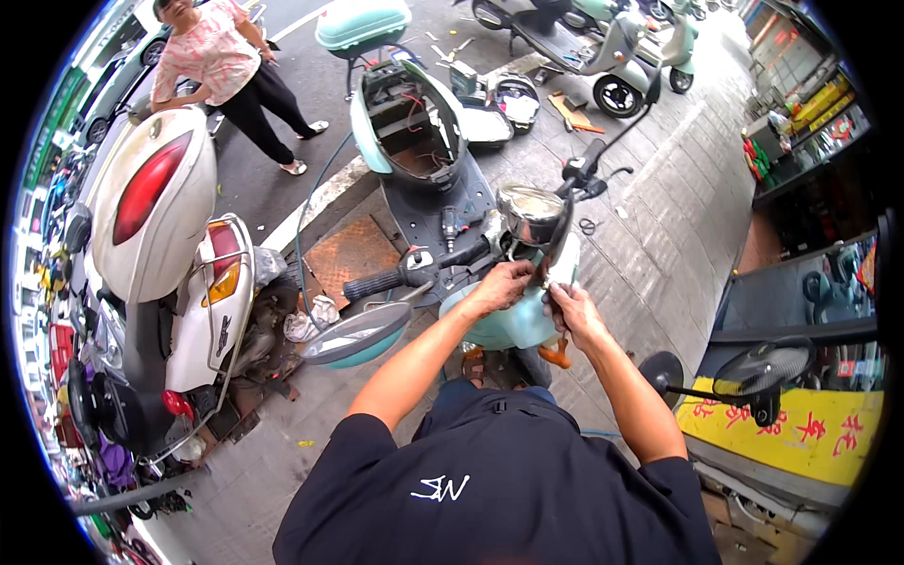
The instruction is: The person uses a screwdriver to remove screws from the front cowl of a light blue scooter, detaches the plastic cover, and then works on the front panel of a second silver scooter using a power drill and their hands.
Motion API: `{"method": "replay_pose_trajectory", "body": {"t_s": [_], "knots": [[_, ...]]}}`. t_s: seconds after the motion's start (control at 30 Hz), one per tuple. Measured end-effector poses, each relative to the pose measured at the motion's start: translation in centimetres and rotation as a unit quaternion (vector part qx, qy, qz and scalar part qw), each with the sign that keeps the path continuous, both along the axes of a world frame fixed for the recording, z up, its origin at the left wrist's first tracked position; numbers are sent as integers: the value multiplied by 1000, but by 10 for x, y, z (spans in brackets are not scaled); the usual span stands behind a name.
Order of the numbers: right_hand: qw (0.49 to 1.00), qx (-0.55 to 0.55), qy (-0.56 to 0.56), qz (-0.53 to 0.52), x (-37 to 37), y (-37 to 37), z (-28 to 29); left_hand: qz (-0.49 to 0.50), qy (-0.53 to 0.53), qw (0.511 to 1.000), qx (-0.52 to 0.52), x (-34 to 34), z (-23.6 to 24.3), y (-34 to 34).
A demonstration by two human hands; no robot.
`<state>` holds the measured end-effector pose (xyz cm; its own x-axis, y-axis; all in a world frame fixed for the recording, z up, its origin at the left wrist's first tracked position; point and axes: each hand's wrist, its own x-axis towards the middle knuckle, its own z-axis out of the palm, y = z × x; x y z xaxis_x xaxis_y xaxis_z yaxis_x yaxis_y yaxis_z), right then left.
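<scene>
A mint-green scooter stands before me, its front panel point(513, 320) nearest and its round chrome headlight point(530, 209) just above my hands. My left hand point(505, 287) is closed in a pinch below the headlight. Close beside it, my right hand point(576, 314) is also closed, fingertips and thumb together. Dark strips, maybe cables, run down between the two hands; what the fingers grip is too small to tell. Under my right hand shows an orange curved piece point(556, 353). A left handlebar grip point(373, 283) and a round mirror point(358, 334) are near my left forearm.
The scooter's seat area is an open bay point(410, 122) with loose wires. A power drill point(453, 226) is on its footboard. A white scooter point(155, 202) stands at left, a person point(221, 56) behind it. Removed parts point(499, 105) lie beyond; a fan point(763, 367) is at right.
</scene>
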<state>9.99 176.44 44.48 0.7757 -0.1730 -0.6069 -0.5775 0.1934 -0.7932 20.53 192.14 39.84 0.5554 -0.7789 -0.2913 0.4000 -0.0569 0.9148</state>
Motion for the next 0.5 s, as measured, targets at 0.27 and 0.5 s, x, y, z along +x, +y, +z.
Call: {"method": "replay_pose_trajectory", "body": {"t_s": [0.27,0.5], "knots": [[998,-2,-51,-25,2,12,-6,-10,4,1000,-20,2,-7,8],[997,-10,-58,-57,-1,5,-11,-3,-35,999,-24,-4,-3,1]]}}
